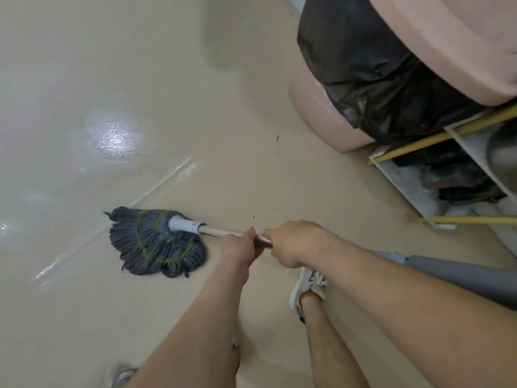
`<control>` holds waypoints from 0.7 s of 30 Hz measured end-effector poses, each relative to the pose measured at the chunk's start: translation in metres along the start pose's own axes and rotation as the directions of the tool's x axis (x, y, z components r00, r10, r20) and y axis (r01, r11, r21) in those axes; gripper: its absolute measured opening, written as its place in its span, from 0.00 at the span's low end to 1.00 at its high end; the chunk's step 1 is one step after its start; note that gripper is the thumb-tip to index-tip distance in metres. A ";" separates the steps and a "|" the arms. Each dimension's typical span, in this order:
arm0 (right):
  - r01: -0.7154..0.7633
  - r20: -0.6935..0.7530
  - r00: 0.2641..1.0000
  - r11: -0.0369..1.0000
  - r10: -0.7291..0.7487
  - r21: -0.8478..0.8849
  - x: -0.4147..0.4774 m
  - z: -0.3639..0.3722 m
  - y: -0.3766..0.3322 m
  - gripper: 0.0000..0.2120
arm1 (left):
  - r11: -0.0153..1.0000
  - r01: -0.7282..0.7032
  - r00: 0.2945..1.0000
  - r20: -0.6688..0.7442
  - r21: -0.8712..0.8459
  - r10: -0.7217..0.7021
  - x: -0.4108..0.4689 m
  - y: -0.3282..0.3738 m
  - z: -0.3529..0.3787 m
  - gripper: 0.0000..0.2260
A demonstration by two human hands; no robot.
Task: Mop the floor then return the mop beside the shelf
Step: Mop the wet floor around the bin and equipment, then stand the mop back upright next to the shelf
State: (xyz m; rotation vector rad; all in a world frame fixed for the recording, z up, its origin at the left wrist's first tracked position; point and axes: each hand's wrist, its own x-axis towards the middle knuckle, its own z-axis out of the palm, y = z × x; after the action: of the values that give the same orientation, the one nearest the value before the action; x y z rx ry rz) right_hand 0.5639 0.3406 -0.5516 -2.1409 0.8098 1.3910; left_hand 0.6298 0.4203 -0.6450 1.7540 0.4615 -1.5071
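A grey string mop head (156, 242) with green stitching lies spread on the beige floor (140, 79) at centre left. Its pale handle (221, 231) runs right from a grey collar into my hands. My left hand (240, 247) grips the handle nearer the mop head. My right hand (293, 242) grips it just behind, the two hands almost touching. The handle's grey upper part (461, 273) runs off to the right under my right forearm. A white shelf (405, 180) stands at the right.
A pink bin (321, 113) lined with a black bag (363, 65) stands at upper right beside the shelf. Yellow poles (447, 133) lie across the shelf. My foot in a white shoe (307, 289) is below my hands. Wet shiny patches (114, 135) mark the floor at left. A round metal drain (123, 376) sits at the bottom.
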 end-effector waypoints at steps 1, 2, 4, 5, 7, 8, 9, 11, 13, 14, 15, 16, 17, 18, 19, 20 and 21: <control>-0.025 0.003 1.000 1.000 0.025 0.004 -0.004 -0.002 0.016 0.16 | 0.987 -0.025 0.999 0.028 0.159 0.021 -0.004 0.004 0.017 0.07; -0.053 0.016 0.998 0.998 0.053 0.013 -0.011 -0.006 0.031 0.15 | 0.888 -0.065 0.997 0.069 0.455 0.037 -0.009 0.006 0.032 0.09; -0.114 0.036 0.993 0.993 0.113 0.028 -0.029 -0.012 0.062 0.10 | 0.455 -0.226 0.970 0.154 0.861 0.191 -0.024 0.013 0.061 0.15; -0.143 0.031 0.989 0.989 0.142 0.030 -0.041 -0.017 0.078 0.07 | 0.268 -0.277 0.950 0.220 0.923 0.223 -0.035 0.016 0.078 0.15; -0.194 0.006 0.981 0.980 0.194 0.048 -0.064 -0.029 0.108 0.12 | 0.081 -0.374 0.904 0.343 0.924 0.254 -0.065 0.015 0.113 0.17; -0.200 0.013 0.980 0.979 0.200 0.029 -0.075 -0.036 0.123 0.10 | 0.034 -0.440 0.863 0.412 0.897 0.293 -0.081 0.014 0.131 0.18; -0.200 0.025 0.979 0.980 0.200 -0.014 -0.087 -0.043 0.136 0.07 | -0.021 -0.498 0.821 0.478 0.867 0.313 -0.096 0.012 0.149 0.17; -0.207 0.068 0.975 0.975 0.213 -0.084 -0.109 -0.053 0.161 0.14 | -0.171 -0.558 0.745 0.581 0.812 0.327 -0.124 0.012 0.182 0.14; -0.231 0.089 0.965 0.961 0.245 -0.150 -0.127 -0.058 0.187 0.17 | -0.217 -0.580 0.705 0.618 0.785 0.349 -0.137 0.020 0.211 0.12; -0.260 0.069 0.959 0.952 0.274 -0.164 -0.137 -0.061 0.199 0.17 | -0.234 -0.585 0.695 0.629 0.776 0.348 -0.142 0.026 0.224 0.11; -0.297 0.028 0.952 0.942 0.305 -0.158 -0.148 -0.065 0.210 0.17 | -0.246 -0.589 0.686 0.637 0.770 0.352 -0.148 0.032 0.236 0.10; -0.318 -0.046 0.948 0.936 0.315 -0.153 -0.157 -0.069 0.220 0.16 | -0.251 -0.594 0.676 0.643 0.764 0.360 -0.154 0.039 0.248 0.11; -0.328 -0.133 0.942 0.931 0.309 -0.162 -0.164 -0.072 0.230 0.16 | -0.245 -0.610 0.659 0.654 0.754 0.371 -0.160 0.045 0.260 0.11; -0.324 -0.218 0.933 0.931 0.286 -0.169 -0.170 -0.073 0.242 0.16 | -0.227 -0.633 0.640 0.665 0.740 0.384 -0.167 0.052 0.272 0.11; -0.324 -0.286 0.920 0.930 0.268 -0.172 -0.175 -0.076 0.251 0.16 | -0.214 -0.651 0.622 0.674 0.728 0.399 -0.174 0.058 0.283 0.11; -0.325 -0.347 0.904 0.930 0.251 -0.174 -0.179 -0.077 0.260 0.16 | -0.203 -0.666 0.605 0.679 0.718 0.416 -0.180 0.063 0.294 0.11; -0.330 -0.412 0.882 0.925 0.230 -0.190 -0.184 -0.078 0.267 0.15 | -0.194 -0.680 0.585 0.683 0.707 0.437 -0.185 0.068 0.303 0.12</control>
State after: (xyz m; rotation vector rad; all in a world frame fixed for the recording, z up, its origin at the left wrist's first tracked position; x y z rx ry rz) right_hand 0.3724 0.1385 -0.3678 -2.6340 1.1888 1.2830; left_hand 0.4288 0.1901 -0.4514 2.0747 -1.7961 -1.1357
